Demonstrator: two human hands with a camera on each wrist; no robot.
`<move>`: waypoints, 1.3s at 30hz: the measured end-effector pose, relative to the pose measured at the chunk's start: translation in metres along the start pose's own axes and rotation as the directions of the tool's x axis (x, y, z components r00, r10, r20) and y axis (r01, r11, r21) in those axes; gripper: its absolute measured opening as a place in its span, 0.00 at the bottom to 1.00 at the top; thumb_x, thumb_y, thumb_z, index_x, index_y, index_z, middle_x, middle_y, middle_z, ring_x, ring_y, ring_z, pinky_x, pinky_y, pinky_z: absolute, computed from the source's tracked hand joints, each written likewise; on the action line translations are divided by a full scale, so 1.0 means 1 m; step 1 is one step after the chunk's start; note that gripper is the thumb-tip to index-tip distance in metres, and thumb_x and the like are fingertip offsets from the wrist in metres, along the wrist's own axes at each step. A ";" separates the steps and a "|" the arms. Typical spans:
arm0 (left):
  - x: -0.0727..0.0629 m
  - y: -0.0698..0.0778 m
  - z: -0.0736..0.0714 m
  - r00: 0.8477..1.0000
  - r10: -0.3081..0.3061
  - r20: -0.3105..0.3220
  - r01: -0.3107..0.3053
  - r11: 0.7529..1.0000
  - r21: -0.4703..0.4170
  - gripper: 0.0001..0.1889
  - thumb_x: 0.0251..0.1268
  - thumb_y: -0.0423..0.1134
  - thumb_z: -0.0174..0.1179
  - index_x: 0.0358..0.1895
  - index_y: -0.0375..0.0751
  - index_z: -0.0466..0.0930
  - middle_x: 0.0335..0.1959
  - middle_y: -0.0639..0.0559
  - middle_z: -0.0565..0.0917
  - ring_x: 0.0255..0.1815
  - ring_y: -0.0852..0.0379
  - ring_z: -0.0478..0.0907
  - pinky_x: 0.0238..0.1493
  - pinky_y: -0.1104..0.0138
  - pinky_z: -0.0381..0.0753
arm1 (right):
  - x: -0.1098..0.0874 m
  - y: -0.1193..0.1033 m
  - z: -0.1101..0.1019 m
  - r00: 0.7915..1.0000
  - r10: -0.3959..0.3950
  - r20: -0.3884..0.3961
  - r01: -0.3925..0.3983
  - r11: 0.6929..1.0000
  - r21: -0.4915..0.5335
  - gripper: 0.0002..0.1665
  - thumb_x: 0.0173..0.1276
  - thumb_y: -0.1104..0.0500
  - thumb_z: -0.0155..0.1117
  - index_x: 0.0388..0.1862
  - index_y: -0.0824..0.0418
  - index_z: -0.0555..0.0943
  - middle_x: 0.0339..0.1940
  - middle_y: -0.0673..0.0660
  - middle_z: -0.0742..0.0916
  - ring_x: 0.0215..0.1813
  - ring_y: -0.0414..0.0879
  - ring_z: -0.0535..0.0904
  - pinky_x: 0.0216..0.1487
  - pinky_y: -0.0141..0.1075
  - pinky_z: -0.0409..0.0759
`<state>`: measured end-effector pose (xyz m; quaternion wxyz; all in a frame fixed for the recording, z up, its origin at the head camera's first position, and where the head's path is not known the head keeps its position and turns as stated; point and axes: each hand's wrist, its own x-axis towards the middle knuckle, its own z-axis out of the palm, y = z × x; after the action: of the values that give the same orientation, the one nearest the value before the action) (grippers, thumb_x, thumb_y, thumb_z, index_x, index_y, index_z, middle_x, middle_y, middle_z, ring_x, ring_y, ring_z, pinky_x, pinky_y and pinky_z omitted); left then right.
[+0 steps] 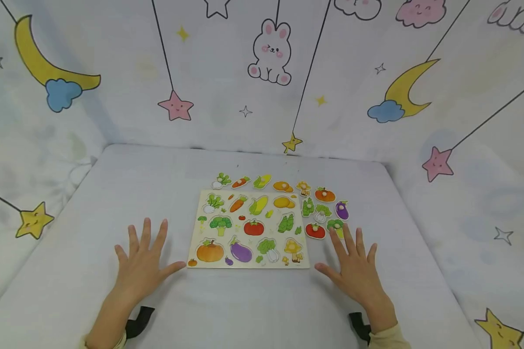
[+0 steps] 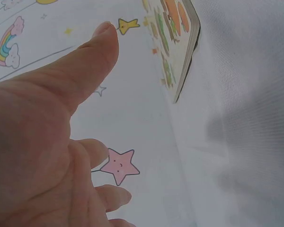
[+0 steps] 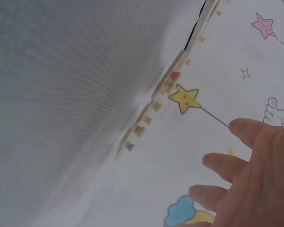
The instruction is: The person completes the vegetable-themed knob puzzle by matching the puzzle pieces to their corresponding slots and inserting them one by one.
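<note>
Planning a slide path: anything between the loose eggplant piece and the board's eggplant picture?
Yes: in the head view, the leafy-green piece and the tomato piece lie between the eggplant piece and the eggplant picture on the board. Both look flat; lifting would probably clear them.

The top edge crops the puzzle board point(image 2: 179, 42) in the left wrist view; loose pieces point(image 3: 140, 130) blur in the right's.

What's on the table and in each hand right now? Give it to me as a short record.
picture board: flat on the table
loose pieces: beyond the board's far edge and along its right side
left hand: empty, fingers spread, thumb by the board's near left corner
right hand: empty, fingers spread; index fingertip at a green piece, contact unclear
</note>
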<state>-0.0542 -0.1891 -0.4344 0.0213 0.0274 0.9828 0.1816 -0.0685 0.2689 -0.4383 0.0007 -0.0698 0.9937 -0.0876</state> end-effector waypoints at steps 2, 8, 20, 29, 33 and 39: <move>-0.001 -0.001 0.000 1.000 0.001 -0.010 -0.001 1.000 -0.001 0.58 0.56 0.62 0.65 0.80 0.46 0.36 0.78 0.28 0.33 0.74 0.19 0.29 0.58 0.19 0.35 | 0.000 -0.001 0.000 1.000 -0.004 0.001 0.004 1.000 0.001 0.58 0.59 0.27 0.61 0.80 0.50 0.52 0.81 0.65 0.51 0.80 0.69 0.37 0.67 0.78 0.37; 0.004 0.000 0.001 0.999 0.039 -0.017 -0.040 0.999 -0.025 0.56 0.53 0.60 0.68 0.79 0.43 0.44 0.78 0.27 0.41 0.75 0.19 0.33 0.60 0.20 0.40 | 0.000 -0.003 -0.003 1.000 -0.001 0.003 0.001 1.000 -0.006 0.58 0.59 0.27 0.60 0.80 0.51 0.51 0.81 0.65 0.51 0.80 0.70 0.38 0.67 0.78 0.38; 0.038 0.002 0.016 0.982 0.167 0.093 -0.154 0.980 -0.129 0.57 0.40 0.60 0.75 0.76 0.43 0.58 0.78 0.28 0.47 0.76 0.21 0.37 0.65 0.24 0.42 | 0.000 -0.001 -0.017 1.000 -0.015 -0.023 0.016 0.999 0.048 0.57 0.59 0.31 0.65 0.78 0.57 0.56 0.78 0.70 0.57 0.78 0.72 0.45 0.68 0.75 0.43; 0.069 -0.015 0.028 0.944 0.242 0.226 -0.201 0.961 -0.190 0.55 0.38 0.58 0.77 0.74 0.44 0.62 0.77 0.29 0.48 0.76 0.24 0.38 0.69 0.28 0.39 | 0.002 0.007 -0.026 0.999 0.013 -0.047 -0.006 0.989 0.145 0.55 0.60 0.39 0.69 0.78 0.58 0.55 0.78 0.71 0.58 0.78 0.72 0.47 0.71 0.72 0.42; 0.072 -0.016 0.029 0.940 0.228 0.254 -0.177 0.962 -0.206 0.54 0.38 0.59 0.77 0.73 0.44 0.63 0.77 0.29 0.48 0.76 0.23 0.37 0.69 0.28 0.36 | 0.005 0.018 -0.028 0.999 0.051 -0.016 -0.046 0.979 0.200 0.56 0.61 0.39 0.68 0.79 0.58 0.53 0.78 0.71 0.57 0.78 0.71 0.45 0.71 0.71 0.42; 0.072 -0.019 0.031 0.942 0.232 0.243 -0.184 0.961 -0.206 0.55 0.37 0.59 0.77 0.73 0.44 0.64 0.77 0.28 0.49 0.76 0.23 0.38 0.68 0.27 0.36 | 0.025 0.044 -0.032 0.997 0.022 -0.070 0.001 0.953 0.302 0.49 0.62 0.46 0.70 0.76 0.60 0.59 0.74 0.70 0.64 0.73 0.70 0.59 0.64 0.70 0.64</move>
<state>-0.1251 -0.1910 -0.4723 0.1354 0.1532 0.9421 0.2658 -0.1000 0.3139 -0.4138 -0.0243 -0.0603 0.9684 -0.2406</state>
